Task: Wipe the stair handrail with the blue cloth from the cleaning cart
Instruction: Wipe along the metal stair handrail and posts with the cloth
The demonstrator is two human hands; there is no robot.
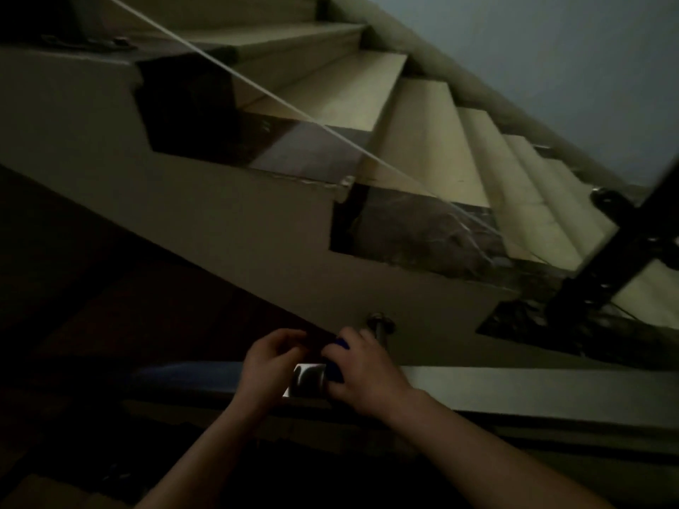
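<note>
Gripping blue cloth (336,361) around handrail (514,389) end, lower centre — right hand (363,376) wrapped tight; left hand (270,365) curled beside; rail's length runs rightward.

Single head-worn view, tilted, close above the handrail (514,389), facing the stairs (422,141).

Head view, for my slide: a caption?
Right hand presses blue cloth on shiny metal handrail; left hand alongside.
</note>
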